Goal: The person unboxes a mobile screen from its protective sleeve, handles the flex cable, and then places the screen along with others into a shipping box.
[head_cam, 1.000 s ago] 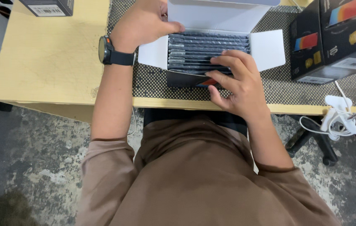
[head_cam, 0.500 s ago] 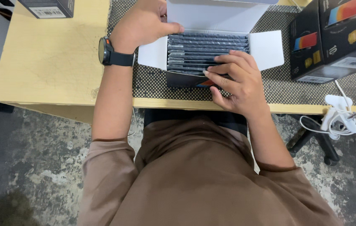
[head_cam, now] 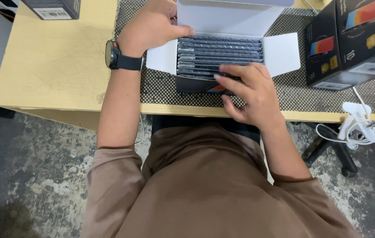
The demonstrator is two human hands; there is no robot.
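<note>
Fingers [head_cam: 229, 75] of right hand [head_cam: 253, 97] press glossy dark packets [head_cam: 218, 53] (flat, stacked) — white-flapped box [head_cam: 280, 53].

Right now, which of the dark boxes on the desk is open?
The middle box, between the left hand and right hand: its white flaps are spread, showing stacked dark packets. The others are shut.

Left hand [head_cam: 152, 28] steadies open box [head_cam: 222, 22]; right hand [head_cam: 251, 94] fingers its dark packets [head_cam: 218, 55].
</note>
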